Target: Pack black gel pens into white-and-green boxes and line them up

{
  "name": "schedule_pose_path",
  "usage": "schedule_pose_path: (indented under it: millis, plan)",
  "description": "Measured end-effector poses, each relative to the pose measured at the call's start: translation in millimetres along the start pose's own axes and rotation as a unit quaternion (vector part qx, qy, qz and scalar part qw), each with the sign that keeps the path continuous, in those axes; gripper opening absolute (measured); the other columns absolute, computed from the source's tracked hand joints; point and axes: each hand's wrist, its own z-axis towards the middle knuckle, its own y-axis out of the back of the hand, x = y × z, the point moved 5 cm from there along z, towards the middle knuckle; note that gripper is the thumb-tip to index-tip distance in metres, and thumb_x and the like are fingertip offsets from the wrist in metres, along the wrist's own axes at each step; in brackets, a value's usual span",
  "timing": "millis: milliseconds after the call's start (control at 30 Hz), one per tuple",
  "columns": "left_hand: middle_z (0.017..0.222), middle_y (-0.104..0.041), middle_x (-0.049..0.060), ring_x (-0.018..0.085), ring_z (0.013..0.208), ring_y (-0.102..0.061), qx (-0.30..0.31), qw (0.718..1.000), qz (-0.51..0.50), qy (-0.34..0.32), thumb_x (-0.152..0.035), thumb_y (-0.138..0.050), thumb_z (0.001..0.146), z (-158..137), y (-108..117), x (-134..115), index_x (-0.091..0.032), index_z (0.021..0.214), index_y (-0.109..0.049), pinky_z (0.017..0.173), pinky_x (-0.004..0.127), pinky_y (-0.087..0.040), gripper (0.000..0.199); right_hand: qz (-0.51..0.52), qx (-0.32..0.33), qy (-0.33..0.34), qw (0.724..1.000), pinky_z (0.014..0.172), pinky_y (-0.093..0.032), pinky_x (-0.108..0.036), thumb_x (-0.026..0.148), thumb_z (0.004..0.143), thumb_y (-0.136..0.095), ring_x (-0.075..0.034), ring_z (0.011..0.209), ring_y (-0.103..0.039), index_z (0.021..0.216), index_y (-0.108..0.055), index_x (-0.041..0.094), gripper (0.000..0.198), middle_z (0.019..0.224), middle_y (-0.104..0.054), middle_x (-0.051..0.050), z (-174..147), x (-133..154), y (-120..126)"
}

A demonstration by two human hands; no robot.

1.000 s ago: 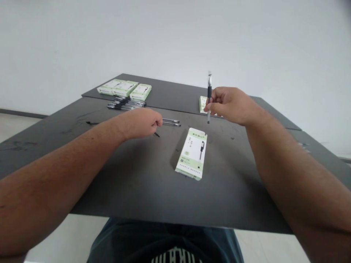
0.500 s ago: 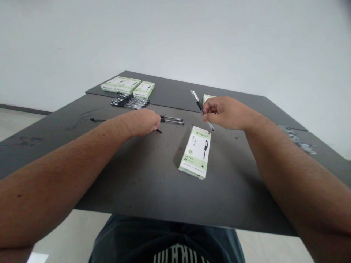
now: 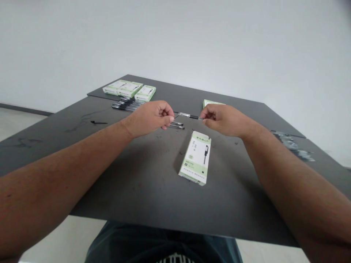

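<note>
My right hand (image 3: 219, 118) is closed on the clear barrel of a gel pen (image 3: 194, 117), held nearly level above the table with its black grip and clear capped end pointing left. My left hand (image 3: 157, 116) pinches a thin dark piece (image 3: 177, 116) at the pen's capped end; its exact kind is too small to tell. Just below my left fingers lie a couple of pens (image 3: 178, 126), partly hidden by the hand. Nearer me is a white and green pen box (image 3: 196, 157), its flap end facing away. Another black piece (image 3: 98, 122) lies left of my left wrist.
Several closed pen boxes (image 3: 145, 93) stand at the back left, with a row of pens (image 3: 126, 105) before them. Another box (image 3: 211, 102) sits behind my right hand. A pile of clear pen parts (image 3: 290, 142) lies at the right of the dark table (image 3: 153, 197).
My left hand has risen from the table with the thin dark piece and moved right to the pen's end. The pen has turned from steeply tilted to nearly level.
</note>
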Motion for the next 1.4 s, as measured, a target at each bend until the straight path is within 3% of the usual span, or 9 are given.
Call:
schedule_pose_path:
  millis: [333, 533, 867, 1033, 1233, 1400]
  plan:
    - [0.079, -0.076, 0.001, 0.015, 0.069, -0.074, 0.022, 0.999, 0.000, -0.026, -0.030, -0.070, 0.098, -3, -5, -2, -0.018, 0.098, -0.070, 0.070, 0.028, -0.056, 0.012, -0.007, -0.025, 0.021, 0.999, 0.076, -0.047, -0.039, 0.027, 0.088, -0.079, -0.023, 0.081, -0.067, 0.097, -0.079, 0.027, 0.009, 0.088, -0.078, -0.003, -2, 4, 7]
    - [0.075, -0.074, 0.000, 0.014, 0.066, -0.072, -0.017, 0.997, -0.076, -0.012, -0.024, -0.076, 0.094, 1, -7, 6, -0.019, 0.099, -0.070, 0.066, 0.026, -0.056, 0.010, -0.075, -0.021, 0.045, 0.996, 0.078, -0.049, -0.037, 0.022, 0.089, -0.074, -0.022, 0.082, -0.068, 0.098, -0.080, 0.025, 0.011, 0.091, -0.079, -0.002, 0, 10, 0]
    - [0.074, -0.076, 0.000, 0.014, 0.064, -0.074, 0.001, 1.000, -0.023, -0.012, -0.026, -0.074, 0.098, -2, -6, -3, -0.017, 0.091, -0.076, 0.065, 0.025, -0.055, 0.012, -0.108, -0.082, 0.058, 0.989, 0.080, -0.052, -0.038, 0.023, 0.091, -0.074, -0.023, 0.084, -0.069, 0.104, -0.081, 0.025, 0.015, 0.097, -0.079, -0.004, -3, 13, 13]
    - [0.073, -0.076, 0.000, 0.014, 0.061, -0.073, 0.000, 0.999, -0.047, 0.003, -0.019, -0.077, 0.094, -1, -9, 0, -0.018, 0.092, -0.074, 0.062, 0.024, -0.054, 0.004, -0.135, -0.063, 0.086, 0.985, 0.083, -0.051, -0.038, 0.022, 0.092, -0.072, -0.024, 0.090, -0.070, 0.101, -0.082, 0.025, 0.014, 0.100, -0.080, -0.006, -1, 13, 5]
    - [0.072, -0.077, 0.000, 0.013, 0.060, -0.073, -0.023, 0.999, -0.047, 0.008, -0.017, -0.080, 0.093, 1, -9, 2, -0.017, 0.091, -0.075, 0.060, 0.024, -0.052, 0.006, -0.139, -0.067, 0.108, 0.982, 0.083, -0.052, -0.038, 0.021, 0.092, -0.071, -0.024, 0.088, -0.070, 0.103, -0.081, 0.024, 0.015, 0.101, -0.080, -0.006, -2, 18, 2]
    - [0.069, -0.076, 0.000, 0.013, 0.058, -0.071, -0.005, 0.996, -0.087, 0.017, -0.011, -0.078, 0.093, 0, -13, -3, -0.017, 0.088, -0.074, 0.060, 0.023, -0.053, 0.009, -0.149, -0.080, 0.110, 0.979, 0.083, -0.053, -0.039, 0.021, 0.093, -0.072, -0.023, 0.085, -0.069, 0.105, -0.082, 0.024, 0.016, 0.106, -0.080, -0.007, -4, 21, 5]
